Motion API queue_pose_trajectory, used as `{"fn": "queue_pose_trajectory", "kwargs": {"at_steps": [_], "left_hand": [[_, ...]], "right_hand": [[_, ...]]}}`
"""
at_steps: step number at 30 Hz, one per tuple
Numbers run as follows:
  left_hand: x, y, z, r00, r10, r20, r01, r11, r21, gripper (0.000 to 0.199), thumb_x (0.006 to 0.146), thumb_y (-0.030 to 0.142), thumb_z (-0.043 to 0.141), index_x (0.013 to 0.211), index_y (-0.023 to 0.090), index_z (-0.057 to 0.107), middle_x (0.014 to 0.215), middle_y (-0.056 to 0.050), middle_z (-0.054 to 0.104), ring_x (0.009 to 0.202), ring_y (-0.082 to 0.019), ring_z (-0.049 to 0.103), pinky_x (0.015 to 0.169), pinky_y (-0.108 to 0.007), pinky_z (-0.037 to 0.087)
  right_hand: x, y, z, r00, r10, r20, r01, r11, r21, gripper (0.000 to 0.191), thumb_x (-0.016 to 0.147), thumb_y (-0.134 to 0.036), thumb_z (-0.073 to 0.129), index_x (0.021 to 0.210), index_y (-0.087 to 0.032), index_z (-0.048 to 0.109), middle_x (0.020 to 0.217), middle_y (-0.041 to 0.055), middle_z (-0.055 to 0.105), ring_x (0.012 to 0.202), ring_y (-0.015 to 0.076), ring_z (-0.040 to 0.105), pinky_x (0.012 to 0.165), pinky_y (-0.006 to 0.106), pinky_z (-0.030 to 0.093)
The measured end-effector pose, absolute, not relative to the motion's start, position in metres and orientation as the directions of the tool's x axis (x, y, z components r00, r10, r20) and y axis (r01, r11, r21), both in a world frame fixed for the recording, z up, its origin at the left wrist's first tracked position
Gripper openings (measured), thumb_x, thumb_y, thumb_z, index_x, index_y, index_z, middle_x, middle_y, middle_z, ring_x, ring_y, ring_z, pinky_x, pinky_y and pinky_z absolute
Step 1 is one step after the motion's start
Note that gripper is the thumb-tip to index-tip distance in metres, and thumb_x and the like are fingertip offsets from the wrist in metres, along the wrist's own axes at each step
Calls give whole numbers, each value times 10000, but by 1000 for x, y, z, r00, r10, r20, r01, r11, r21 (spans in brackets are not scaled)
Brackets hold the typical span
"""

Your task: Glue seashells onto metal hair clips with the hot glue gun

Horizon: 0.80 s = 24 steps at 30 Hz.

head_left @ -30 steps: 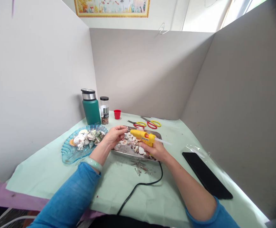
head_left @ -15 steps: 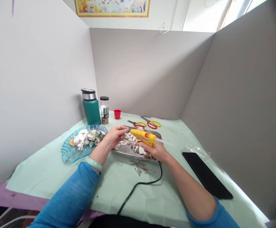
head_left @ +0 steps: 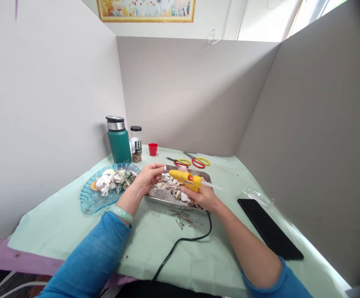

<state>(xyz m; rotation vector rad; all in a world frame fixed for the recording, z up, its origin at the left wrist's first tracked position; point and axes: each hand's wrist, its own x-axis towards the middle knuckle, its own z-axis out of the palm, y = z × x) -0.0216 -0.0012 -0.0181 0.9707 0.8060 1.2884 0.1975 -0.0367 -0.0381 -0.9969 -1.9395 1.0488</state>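
My right hand (head_left: pixel 202 197) is wrapped round the handle of a yellow hot glue gun (head_left: pixel 186 178), a clear glue stick (head_left: pixel 212 185) poking from its back end. The gun's nozzle points left at a small pale piece (head_left: pixel 165 168), which my left hand (head_left: pixel 150 178) pinches between thumb and fingertips. Nozzle and piece are very close; whether they touch I cannot tell. Under both hands is a metal tray (head_left: pixel 167 202) with many small shells (head_left: pixel 161 186) in it. Small metal clips (head_left: pixel 182 218) lie in a loose pile in front of the tray.
On the left, a blue glass dish (head_left: pixel 88 203) holds larger shells. Behind it stand a green bottle (head_left: pixel 119 145), a clear jar (head_left: pixel 136 145) and a red cup (head_left: pixel 153 150). Scissors (head_left: pixel 198 161) lie behind the tray. A black cord (head_left: pixel 180 240) crosses the front; a black slab (head_left: pixel 269 229) lies right.
My left hand has shifted slightly left and turned the small piece a little. The glue gun has moved slightly left and down, its nozzle still beside the piece.
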Motion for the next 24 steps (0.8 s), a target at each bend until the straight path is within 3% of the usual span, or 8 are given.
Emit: {"fn": "queue_pose_trajectory", "kwargs": {"at_steps": [24], "left_hand": [[-20, -4, -17, 150, 988, 23, -413, 41, 910, 241, 569, 162, 798, 732, 107, 629, 533, 38, 526, 387, -26, 361, 378, -175, 306]], "right_hand": [[196, -40, -32, -433, 851, 298, 329, 456, -827, 343, 814, -508, 539, 715, -180, 544, 526, -24, 471, 453, 107, 465, 426, 223, 376]]}}
